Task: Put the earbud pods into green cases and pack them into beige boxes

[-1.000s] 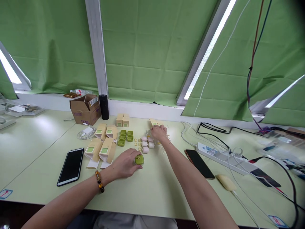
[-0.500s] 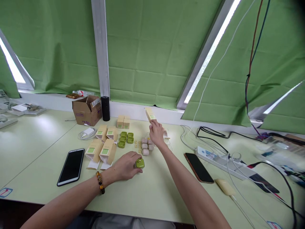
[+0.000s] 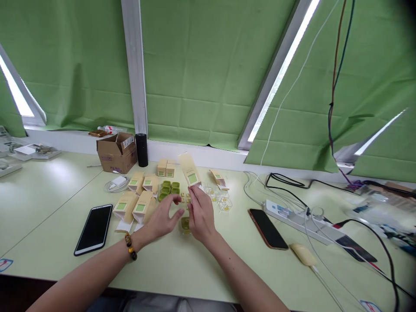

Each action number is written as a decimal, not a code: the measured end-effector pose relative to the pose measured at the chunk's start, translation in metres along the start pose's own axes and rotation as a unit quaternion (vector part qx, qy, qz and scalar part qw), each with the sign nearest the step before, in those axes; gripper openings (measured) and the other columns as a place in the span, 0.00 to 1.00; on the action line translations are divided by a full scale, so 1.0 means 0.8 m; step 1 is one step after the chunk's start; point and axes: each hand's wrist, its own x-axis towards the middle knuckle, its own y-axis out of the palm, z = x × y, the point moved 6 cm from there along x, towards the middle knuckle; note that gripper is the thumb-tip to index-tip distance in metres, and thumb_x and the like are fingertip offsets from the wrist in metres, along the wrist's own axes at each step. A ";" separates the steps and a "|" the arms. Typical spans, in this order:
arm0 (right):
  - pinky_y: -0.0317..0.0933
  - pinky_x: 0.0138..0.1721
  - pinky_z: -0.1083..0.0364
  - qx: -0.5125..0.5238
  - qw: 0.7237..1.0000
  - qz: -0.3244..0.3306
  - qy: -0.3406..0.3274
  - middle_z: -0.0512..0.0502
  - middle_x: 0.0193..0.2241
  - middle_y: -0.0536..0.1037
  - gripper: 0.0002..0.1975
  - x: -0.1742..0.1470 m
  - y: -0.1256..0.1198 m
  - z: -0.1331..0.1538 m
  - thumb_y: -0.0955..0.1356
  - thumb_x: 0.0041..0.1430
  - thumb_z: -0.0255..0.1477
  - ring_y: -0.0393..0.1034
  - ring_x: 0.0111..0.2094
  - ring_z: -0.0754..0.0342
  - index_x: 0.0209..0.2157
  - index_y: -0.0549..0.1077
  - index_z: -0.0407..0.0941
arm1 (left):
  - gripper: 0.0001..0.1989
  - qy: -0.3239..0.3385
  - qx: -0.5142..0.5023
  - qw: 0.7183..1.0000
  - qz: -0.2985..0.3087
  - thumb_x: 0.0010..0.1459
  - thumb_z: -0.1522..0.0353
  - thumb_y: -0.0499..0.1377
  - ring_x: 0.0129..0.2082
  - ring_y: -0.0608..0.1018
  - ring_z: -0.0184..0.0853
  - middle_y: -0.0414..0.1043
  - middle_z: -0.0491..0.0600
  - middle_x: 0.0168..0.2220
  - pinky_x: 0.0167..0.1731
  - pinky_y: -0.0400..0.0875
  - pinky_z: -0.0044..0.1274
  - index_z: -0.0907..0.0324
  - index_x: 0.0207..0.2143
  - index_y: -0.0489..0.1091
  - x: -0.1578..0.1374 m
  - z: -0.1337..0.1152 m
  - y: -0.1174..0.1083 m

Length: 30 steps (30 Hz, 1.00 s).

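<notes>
My right hand point(image 3: 202, 212) grips a flattened cream cardboard box point(image 3: 189, 169) with a green label, held up over the table's middle. Beside it my left hand point(image 3: 164, 215) is empty, thumb and fingers apart. Between the hands a small square green-lidded container point(image 3: 185, 223) stands on the table. Behind the left hand are several green square lids point(image 3: 166, 187) in rows and small yellowish pieces point(image 3: 183, 197), partly covered by the hands. Left of these, several open cream boxes point(image 3: 144, 207) lie with their flaps out.
Two closed small boxes point(image 3: 166, 167) stand at the back. Clear containers point(image 3: 224, 202) and another flat box point(image 3: 219, 179) lie right of my hands. Phones point(image 3: 93, 229) point(image 3: 267, 229) lie on both sides, with a power strip point(image 3: 300, 220) and cables at right. A brown carton point(image 3: 117, 152) stands behind.
My right hand has come back toward me and left with the flattened box. My left hand has let go of the green-lidded container and opened.
</notes>
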 end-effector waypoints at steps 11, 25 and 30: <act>0.58 0.60 0.42 -0.045 0.990 0.077 -0.107 0.35 0.63 0.75 0.33 -0.016 0.018 0.039 0.62 0.69 0.22 0.66 0.64 0.40 0.73 0.56 0.41 | 0.18 -0.037 -0.335 0.929 -0.151 0.70 0.58 0.61 0.55 0.79 0.40 0.76 0.55 0.52 0.59 0.72 0.37 0.53 0.53 0.58 0.013 0.015 -0.016; 0.69 0.51 0.41 0.111 0.989 -0.092 0.042 0.37 0.50 0.72 0.15 -0.019 -0.004 -0.009 0.63 0.70 0.23 0.70 0.52 0.42 0.54 0.73 0.47 | 0.25 -0.105 -0.375 0.908 -0.155 0.63 0.57 0.69 0.46 0.81 0.35 0.77 0.49 0.45 0.48 0.74 0.29 0.52 0.47 0.55 0.013 0.037 -0.013; 0.70 0.54 0.39 0.188 0.967 -0.094 0.147 0.36 0.53 0.71 0.14 -0.016 0.001 -0.034 0.64 0.73 0.31 0.70 0.55 0.41 0.57 0.70 0.47 | 0.25 -0.079 -0.337 0.929 -0.131 0.63 0.57 0.68 0.47 0.81 0.36 0.76 0.51 0.46 0.50 0.74 0.31 0.53 0.48 0.55 0.012 0.030 -0.011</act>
